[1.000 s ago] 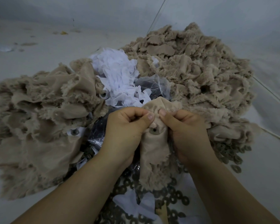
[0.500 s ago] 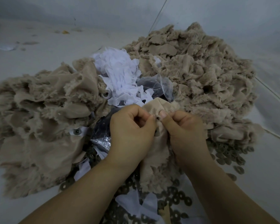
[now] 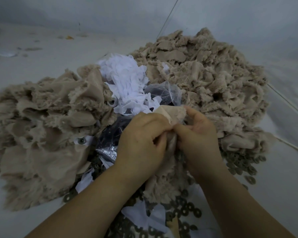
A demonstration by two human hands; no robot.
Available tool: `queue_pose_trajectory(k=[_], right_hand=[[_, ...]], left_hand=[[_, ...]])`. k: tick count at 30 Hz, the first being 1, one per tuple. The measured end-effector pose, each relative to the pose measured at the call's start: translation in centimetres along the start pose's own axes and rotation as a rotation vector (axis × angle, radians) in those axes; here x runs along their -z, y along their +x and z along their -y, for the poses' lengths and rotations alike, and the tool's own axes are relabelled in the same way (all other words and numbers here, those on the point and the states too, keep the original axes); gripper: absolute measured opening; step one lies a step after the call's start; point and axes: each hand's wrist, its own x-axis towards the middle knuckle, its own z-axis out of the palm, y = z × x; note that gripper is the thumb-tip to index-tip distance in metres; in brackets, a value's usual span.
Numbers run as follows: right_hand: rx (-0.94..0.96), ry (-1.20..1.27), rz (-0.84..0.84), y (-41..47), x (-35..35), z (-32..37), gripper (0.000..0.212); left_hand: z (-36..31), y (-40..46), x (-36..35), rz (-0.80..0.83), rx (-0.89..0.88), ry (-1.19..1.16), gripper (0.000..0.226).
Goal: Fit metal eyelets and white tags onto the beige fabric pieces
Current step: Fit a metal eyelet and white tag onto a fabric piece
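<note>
Looking largest first: two beige fabric heaps sat either side of centre, the left heap (image 3: 41, 134) and the bigger far-right heap (image 3: 205, 79), both unchanged over the last second. White tags (image 3: 126, 83) stayed bunched between them at the far side, with a clear plastic bag (image 3: 163, 93) just beside the tags. Loose metal eyelets (image 3: 184, 210) lay scattered near, under the wrists and off to the right. One finished piece with an eyelet and tag (image 3: 81, 140) showed on the left heap. The change was in the hands: a second earlier both thumbs pressed a visible eyelet on the held fabric piece (image 3: 170, 112); by this frame the left hand (image 3: 141, 143) and right hand (image 3: 198, 134) had closed in, knuckles touching, fingers curled tight around the bunched cloth. Its top flap had folded over toward the far side and the eyelet was hidden. Both grips were narrow, pinching the same piece at centre, just near of the bag. My read: eyelet was being pressed through or seated by feel. Couldn't tell if a tag was on it.
</note>
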Motion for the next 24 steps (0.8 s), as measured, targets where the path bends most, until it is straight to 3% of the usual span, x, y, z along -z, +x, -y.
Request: queue_pose_trajectory(k=[8,13,18,21,24], right_hand=[[-0.159,0.23,0.124,0.6,1.1,1.1,0.058],[-0.082,0.045,0.217,0.4,1.0,2.3,0.038],[-0.092,-0.051,0.115,0.2,1.3,3.4,0.021],[-0.046,-0.444,0.141,0.2,2.6,4.3,0.014],[-0.069,-0.993,0.494,0.0,3.7,5.1,0.024]], left_hand=[[0.1,0.9,0.6,0.2,-0.176,0.105,0.021],[-0.9,2.4,2.5,0.197,-0.183,0.129,0.029],[-0.8,3.9,5.0,0.279,-0.135,0.207,0.017],[0.2,4.2,7.2,0.388,-0.176,0.212,0.019],[1.0,3.9,8.5,0.456,-0.206,0.206,0.022]])
